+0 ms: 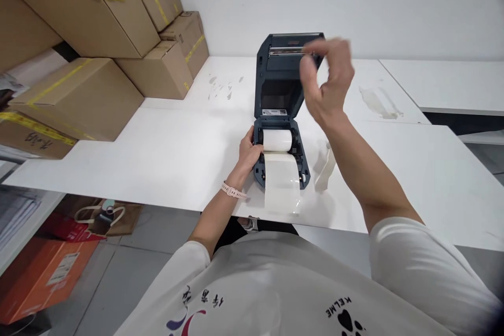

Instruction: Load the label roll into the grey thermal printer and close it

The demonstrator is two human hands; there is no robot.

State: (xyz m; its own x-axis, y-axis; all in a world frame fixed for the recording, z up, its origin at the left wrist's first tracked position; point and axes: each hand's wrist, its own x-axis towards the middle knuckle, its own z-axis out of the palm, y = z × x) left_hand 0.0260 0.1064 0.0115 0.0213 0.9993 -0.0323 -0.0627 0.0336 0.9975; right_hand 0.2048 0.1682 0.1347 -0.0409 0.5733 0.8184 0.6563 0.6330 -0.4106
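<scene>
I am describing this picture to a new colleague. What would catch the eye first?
The open printer at the table's middle, with a white label roll inside and its strip hanging over the near edge. The left hand touches its left side; the right hand is raised by the lid. Cartons are stacked far left.

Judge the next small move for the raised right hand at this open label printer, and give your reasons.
Probably bring the right hand onto the raised lid to close it: the label roll sits seated, paper feeds out front, left hand steadies the base.
</scene>
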